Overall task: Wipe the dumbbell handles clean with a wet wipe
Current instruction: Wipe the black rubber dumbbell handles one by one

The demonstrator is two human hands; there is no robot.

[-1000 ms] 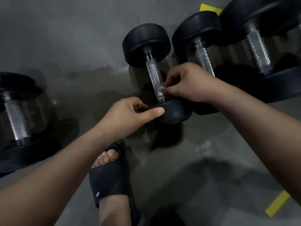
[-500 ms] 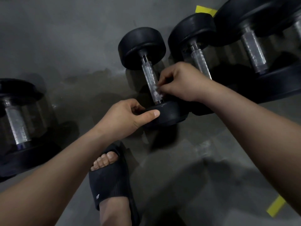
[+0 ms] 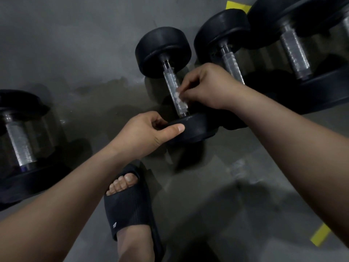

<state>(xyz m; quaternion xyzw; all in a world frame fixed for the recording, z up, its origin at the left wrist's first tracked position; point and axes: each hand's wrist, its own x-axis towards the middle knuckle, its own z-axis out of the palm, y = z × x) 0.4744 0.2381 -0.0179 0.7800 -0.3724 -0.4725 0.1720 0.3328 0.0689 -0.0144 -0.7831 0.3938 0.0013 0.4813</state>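
**Dumbbell** (image 3: 194, 129): small, black-headed, lying on the grey floor (image 3: 75, 44). Its knurled handle (image 3: 171, 80) is pointing away from the person.

**Wet wipe** (image 3: 178, 97): a small white wad, sitting against the right side of that dumbbell's handle, nearer the near head than the far one.

**Right hand** (image 3: 209, 87): reaching in from the dumbbell's right with knuckles up and the wrist dipping. The fingertips are bunching together, pinching the wipe and pressing it to the metal.

**Left hand** (image 3: 143, 135): gripping the dumbbell's near head from its left. The thumb (image 3: 174, 128) is lying flat along the rim, and the other fingers are curling round the head's inner side, partly hidden.

**Step in hand (judged):** rubbing the handle.
- The left hand should be steadying the head, or rolling it so that every side of the knurl is coming under the wipe.
- Strokes should be running the full length, collar to collar.
- Pressure should be firm enough to be working into the grooves.
- Opening the wad out would cover more metal.

**Also present:**
- Second dumbbell (image 3: 231, 69), just right of the dumbbell.
- Third dumbbell (image 3: 294, 53), beyond the second one.
- Fourth dumbbell (image 3: 18, 142), well to the dumbbell's left.
- Sandalled foot (image 3: 130, 207), on the dumbbell's near side.
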